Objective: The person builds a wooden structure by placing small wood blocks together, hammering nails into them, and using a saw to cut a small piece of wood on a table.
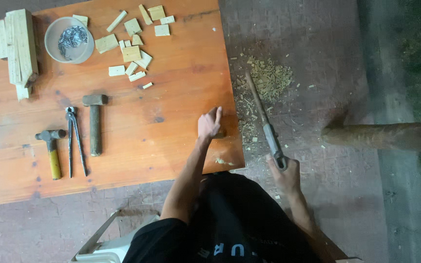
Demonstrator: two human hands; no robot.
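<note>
Right hand (284, 171), saw (261, 114) pointing away

An orange wooden worktop (171, 97) on a paved floor (317, 73) carries stacked wood strips (18, 46) at its far left corner, a bowl of nails (69, 40), scattered wood offcuts (132, 46) along the far edge, two hammers (95, 124) (52, 148) and pincers (75, 139), with sawdust (269, 78) beyond its right edge.

Woodworking spot, hammers (95, 122), offcuts (131, 52), sawdust (268, 78)
</note>
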